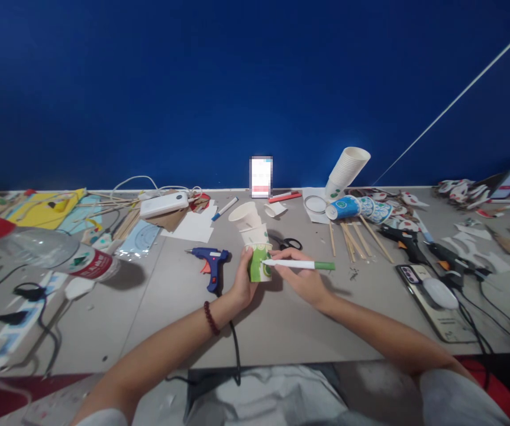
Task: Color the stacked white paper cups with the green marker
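My left hand (243, 278) is wrapped around the side of a paper cup (257, 265) coloured green with a pale rim pattern. Two plain white paper cups (242, 216) rise above it, the top one tilted left; whether they are joined to the green one I cannot tell. Between the fingers of my right hand (297, 275) is a white marker pen (302, 264) with a green end. Its tip points left and meets the green cup's surface, or lies very close to it. A blue hot glue gun (210, 263) lies left of my left hand.
Scissors (291, 243) lie behind my right hand. Further right are wooden sticks (355, 241), a leaning stack of paper cups (347, 171), blue cups (344, 207) and a phone (432, 302). A bottle (73, 251) and a power strip (24, 322) occupy the left.
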`<state>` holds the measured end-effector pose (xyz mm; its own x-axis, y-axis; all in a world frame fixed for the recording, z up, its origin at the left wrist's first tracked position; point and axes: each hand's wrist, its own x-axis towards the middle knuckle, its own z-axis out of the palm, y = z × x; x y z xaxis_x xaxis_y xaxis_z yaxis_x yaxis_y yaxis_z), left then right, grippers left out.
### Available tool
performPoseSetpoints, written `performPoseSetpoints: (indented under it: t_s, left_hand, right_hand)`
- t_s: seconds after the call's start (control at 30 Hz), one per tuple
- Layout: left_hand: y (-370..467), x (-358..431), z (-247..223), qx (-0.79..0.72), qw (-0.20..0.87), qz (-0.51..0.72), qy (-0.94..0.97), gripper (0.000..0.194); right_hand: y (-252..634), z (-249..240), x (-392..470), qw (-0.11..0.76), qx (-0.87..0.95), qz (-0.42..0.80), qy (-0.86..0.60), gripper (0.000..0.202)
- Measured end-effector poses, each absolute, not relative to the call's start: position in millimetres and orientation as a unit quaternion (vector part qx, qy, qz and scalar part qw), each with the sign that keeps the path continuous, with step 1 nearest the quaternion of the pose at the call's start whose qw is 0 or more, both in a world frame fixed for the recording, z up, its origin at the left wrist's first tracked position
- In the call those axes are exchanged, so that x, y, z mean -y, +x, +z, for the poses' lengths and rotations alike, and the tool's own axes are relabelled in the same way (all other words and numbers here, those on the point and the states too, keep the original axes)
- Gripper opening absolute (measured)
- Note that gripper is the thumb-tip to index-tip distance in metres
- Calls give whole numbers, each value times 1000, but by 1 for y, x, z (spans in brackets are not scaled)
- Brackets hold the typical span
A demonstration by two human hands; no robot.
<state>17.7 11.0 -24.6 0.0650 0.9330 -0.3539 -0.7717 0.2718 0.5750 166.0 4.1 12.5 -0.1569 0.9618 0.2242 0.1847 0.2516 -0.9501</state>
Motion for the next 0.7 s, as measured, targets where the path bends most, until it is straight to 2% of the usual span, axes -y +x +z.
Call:
performPoseSetpoints:
  t_s: [0.23, 0.7]
  left_hand:
    - [18, -11, -24, -351, 715, 592, 125, 36]
    - [17, -12, -26, -346, 718, 591, 124, 36]
  right_hand:
    - [167, 14, -5, 459, 651, 399, -454, 8]
    - [165, 16, -3, 465, 637, 428, -441, 3]
